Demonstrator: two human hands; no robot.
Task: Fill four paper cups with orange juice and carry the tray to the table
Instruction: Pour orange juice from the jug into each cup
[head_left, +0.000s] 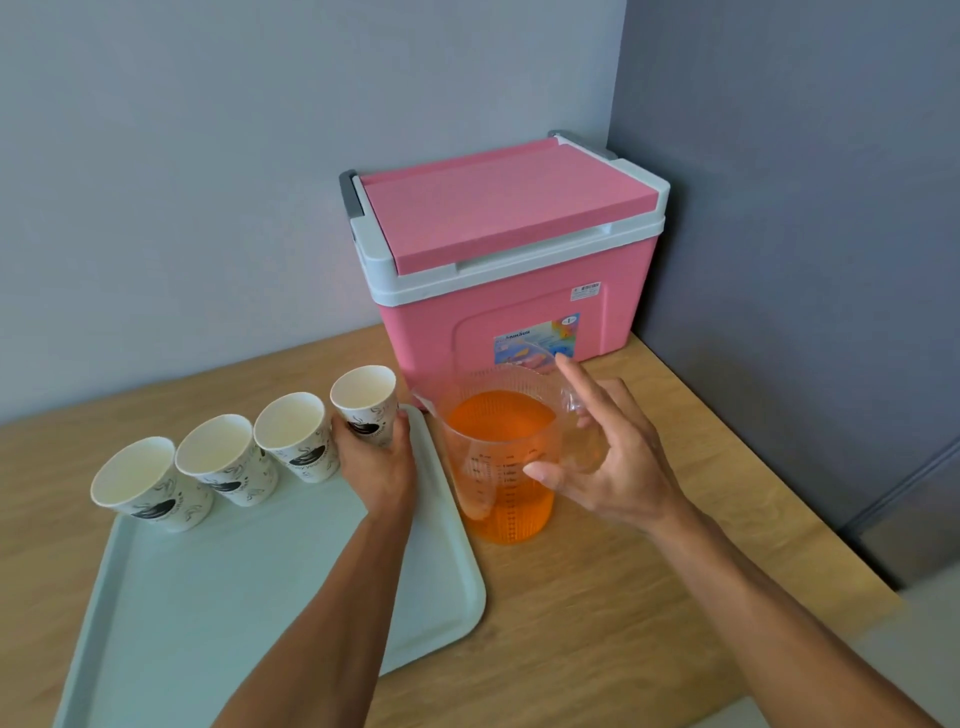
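Several white paper cups with black print stand in a row along the far edge of a pale green tray (218, 597); all look empty inside. My left hand (379, 467) grips the rightmost cup (363, 402) near the tray's far right corner. To the right of the tray stands a clear plastic measuring jug (498, 457), holding orange juice to well over half its height. My right hand (608, 457) hovers at the jug's right side by its handle, fingers spread and holding nothing.
A pink cooler box (509, 260) with a white rim and closed lid sits behind the jug in the corner. Grey walls stand behind and to the right. The wooden counter (597, 623) runs to its right edge near a grey panel.
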